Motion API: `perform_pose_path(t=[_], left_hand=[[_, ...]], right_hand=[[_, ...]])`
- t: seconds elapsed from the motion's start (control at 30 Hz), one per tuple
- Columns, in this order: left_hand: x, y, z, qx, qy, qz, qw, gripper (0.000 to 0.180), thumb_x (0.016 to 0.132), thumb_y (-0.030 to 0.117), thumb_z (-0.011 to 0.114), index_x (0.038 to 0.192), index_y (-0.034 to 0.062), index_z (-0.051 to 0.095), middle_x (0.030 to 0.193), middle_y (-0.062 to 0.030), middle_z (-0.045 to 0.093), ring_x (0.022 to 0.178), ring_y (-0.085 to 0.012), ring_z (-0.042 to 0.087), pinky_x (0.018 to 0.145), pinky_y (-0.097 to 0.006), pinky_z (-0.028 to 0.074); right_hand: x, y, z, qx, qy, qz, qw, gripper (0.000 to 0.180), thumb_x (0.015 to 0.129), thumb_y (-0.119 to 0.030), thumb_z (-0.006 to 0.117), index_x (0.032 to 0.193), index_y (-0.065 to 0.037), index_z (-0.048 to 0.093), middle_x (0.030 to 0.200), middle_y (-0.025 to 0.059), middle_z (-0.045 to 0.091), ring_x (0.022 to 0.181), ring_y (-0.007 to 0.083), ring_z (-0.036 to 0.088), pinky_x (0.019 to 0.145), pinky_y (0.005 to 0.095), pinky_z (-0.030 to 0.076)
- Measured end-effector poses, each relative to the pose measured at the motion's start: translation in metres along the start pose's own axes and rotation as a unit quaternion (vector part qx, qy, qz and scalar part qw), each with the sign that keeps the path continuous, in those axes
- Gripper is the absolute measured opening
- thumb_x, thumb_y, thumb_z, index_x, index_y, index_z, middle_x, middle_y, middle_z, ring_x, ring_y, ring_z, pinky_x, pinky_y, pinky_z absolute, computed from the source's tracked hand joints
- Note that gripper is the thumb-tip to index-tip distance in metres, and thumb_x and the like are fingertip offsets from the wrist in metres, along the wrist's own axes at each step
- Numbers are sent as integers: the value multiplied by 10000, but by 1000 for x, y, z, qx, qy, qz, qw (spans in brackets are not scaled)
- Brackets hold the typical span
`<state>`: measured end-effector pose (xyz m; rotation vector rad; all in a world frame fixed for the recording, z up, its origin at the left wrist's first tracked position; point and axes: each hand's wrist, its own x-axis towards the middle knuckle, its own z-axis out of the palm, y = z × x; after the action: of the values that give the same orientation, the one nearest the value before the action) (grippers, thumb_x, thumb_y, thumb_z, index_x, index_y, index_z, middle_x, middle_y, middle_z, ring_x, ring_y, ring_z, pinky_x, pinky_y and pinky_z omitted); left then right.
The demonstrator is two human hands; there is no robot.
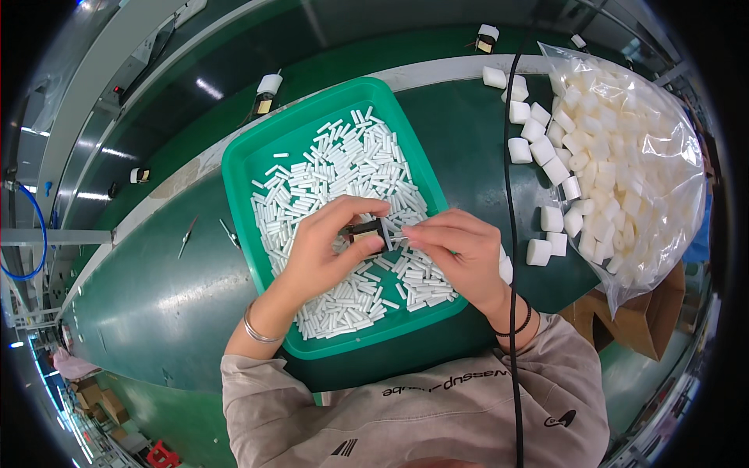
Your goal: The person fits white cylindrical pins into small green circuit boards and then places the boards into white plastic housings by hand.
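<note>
My left hand (324, 249) pinches a small dark part with a black frame (365, 231) over the green tray (257, 160). My right hand (455, 249) is closed just to its right, fingertips pinching a thin white stick (399, 238) whose tip points at the dark part. The tray is filled with several short white sticks (335, 168). Both hands hover above the tray's near half.
White foam cylinders (538, 132) lie loose on the green table, beside a clear bag (632, 156) full of them. A black cable (509, 156) runs down the right. Small taped parts (268, 87) sit on the conveyor behind. Thin metal tools (186, 236) lie left.
</note>
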<state>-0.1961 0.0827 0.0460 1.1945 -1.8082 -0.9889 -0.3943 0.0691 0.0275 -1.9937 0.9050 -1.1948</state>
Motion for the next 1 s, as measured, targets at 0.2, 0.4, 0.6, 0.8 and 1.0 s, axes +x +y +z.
perform_pose_path(t=[0.2, 0.4, 0.6, 0.8, 1.0], left_hand=[[-2, -2, 8, -10, 49, 45, 998, 441, 580, 33, 745, 987, 53, 575, 932, -74, 591, 787, -189, 583, 653, -260, 470], [-3, -3, 8, 57, 69, 190, 978, 331, 564, -15, 733, 862, 35, 599, 882, -92, 601, 767, -219, 601, 632, -290, 498], [-3, 0, 8, 73, 77, 256, 961, 333, 551, -47, 731, 845, 8, 585, 842, -109, 606, 761, -243, 603, 635, -303, 501], [-7, -3, 10, -1, 60, 156, 986, 466, 548, -48, 722, 979, 30, 564, 963, -104, 581, 841, -221, 578, 676, -282, 488], [-4, 5, 8, -137, 18, -36, 990, 614, 566, -56, 711, 1121, 41, 470, 1058, -91, 522, 935, -173, 541, 739, -251, 474]], right_hand=[[-1, -4, 2, 66, -2, 86, 994, 173, 658, 38, 670, 823, -12, 660, 741, 90, 639, 651, 151, 598, 581, 227, 452], [-3, -6, 2, 118, -12, 158, 980, 120, 719, -24, 648, 836, 6, 644, 768, 97, 646, 697, 147, 628, 602, 223, 499], [-3, -2, 2, 50, -48, 63, 996, 129, 695, -54, 672, 814, -16, 639, 704, 102, 623, 610, 192, 601, 538, 260, 473], [0, 1, 4, -61, -11, -128, 990, 171, 635, -29, 680, 793, -24, 616, 672, 67, 577, 565, 210, 543, 488, 275, 439], [-1, -2, 3, -116, -3, -160, 980, 197, 593, -27, 713, 767, -11, 622, 663, 81, 578, 563, 226, 553, 482, 283, 442]])
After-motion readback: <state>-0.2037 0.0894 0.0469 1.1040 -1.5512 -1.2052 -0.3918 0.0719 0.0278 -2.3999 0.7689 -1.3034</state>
